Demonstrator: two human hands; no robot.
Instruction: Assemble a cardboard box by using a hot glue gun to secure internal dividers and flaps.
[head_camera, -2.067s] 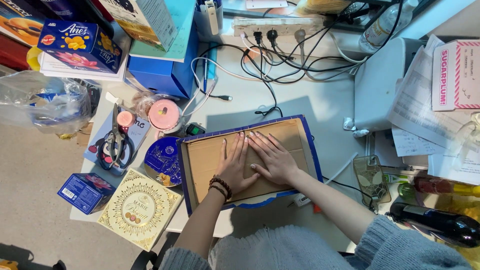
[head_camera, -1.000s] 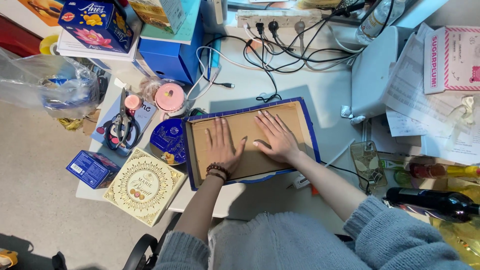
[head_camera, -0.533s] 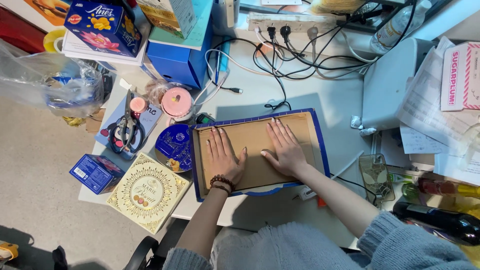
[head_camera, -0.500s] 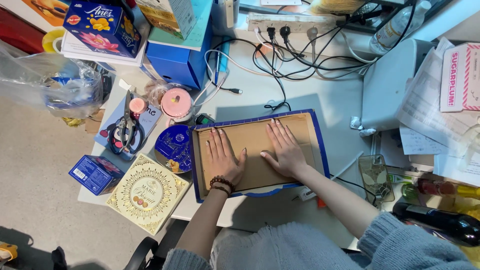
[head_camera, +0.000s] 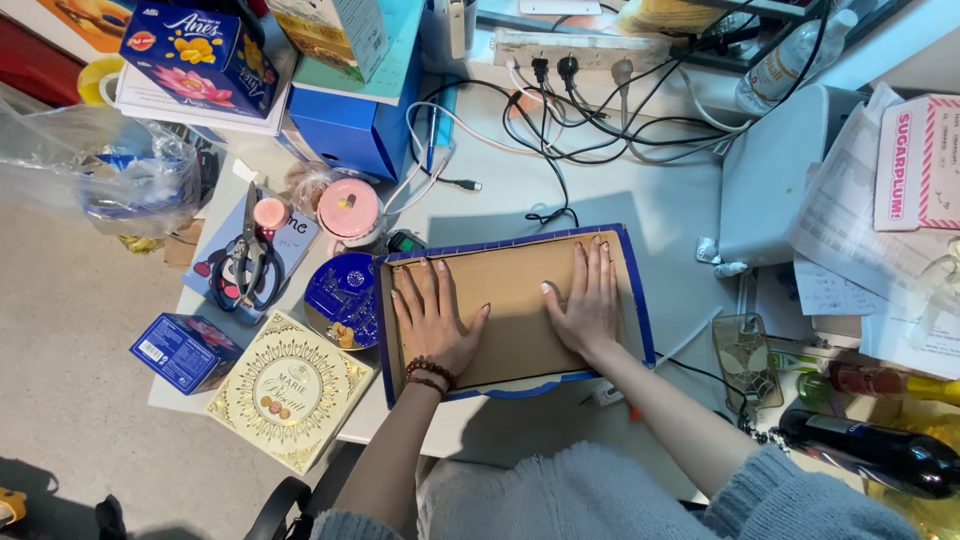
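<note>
Both hands are lying flat on a flattened cardboard box (head_camera: 510, 305) with blue edges, which is sitting in the middle of the cluttered desk (head_camera: 660, 200). The left hand (head_camera: 432, 322) is pressing palm-down on the box's left part, fingers spread; the right hand (head_camera: 588, 300) is pressing on its right part, fingers close together. The box is looking fully collapsed and level. Left of it are lying a round blue tin (head_camera: 342, 298) and a gold biscuit box (head_camera: 288, 388); scissors (head_camera: 247, 255) are resting farther left.

Scissors (head_camera: 247, 262) & round tin (head_camera: 343, 297) left of flattened box (head_camera: 520, 300).
</note>
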